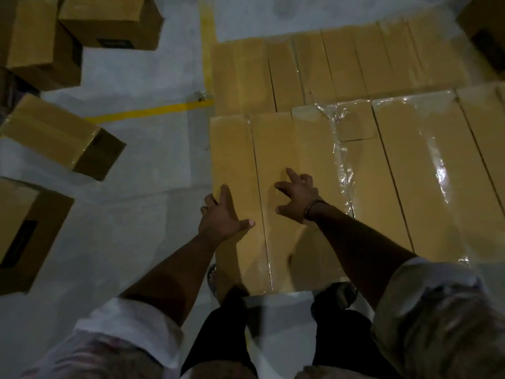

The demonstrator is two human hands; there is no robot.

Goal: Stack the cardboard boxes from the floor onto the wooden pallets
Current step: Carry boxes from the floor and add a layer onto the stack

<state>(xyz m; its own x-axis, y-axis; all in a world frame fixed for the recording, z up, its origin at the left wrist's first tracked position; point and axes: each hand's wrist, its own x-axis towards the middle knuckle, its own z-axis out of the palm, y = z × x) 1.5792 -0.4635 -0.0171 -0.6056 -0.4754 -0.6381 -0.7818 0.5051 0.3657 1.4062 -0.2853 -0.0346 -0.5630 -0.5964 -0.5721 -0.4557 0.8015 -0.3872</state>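
I am looking down past my two arms at the stack right in front of my feet. My left hand [221,214] is gripping the left edge of the near box [235,160]: some fingers are bending down over its side and the thumb is lying flat on the top. My right hand [297,195] is wide open with the fingers spread out. It is holding nothing and is sitting on or just over the top of the next box [287,149]; I cannot tell if it is touching. To me this looks like I am pushing the near box snug against its neighbour. To the right, more long boxes are lying side by side in the same layer, with shiny plastic wrap [341,160] over some of them. Behind them a far row of boxes [341,64] is sitting a bit lower. So a good part of the job is looking done. I cannot see the wooden pallets, because the boxes are hiding them. On the grey floor [136,187] to my left, more work is waiting. One floor box [27,236] is lying close by, and a tilted box [54,132] is lying near the yellow line [153,110]. Two far boxes [35,42] are sitting up in the corner. One more dark box [483,23] is peeking in at the far right. I think at least four boxes are left to carry over.
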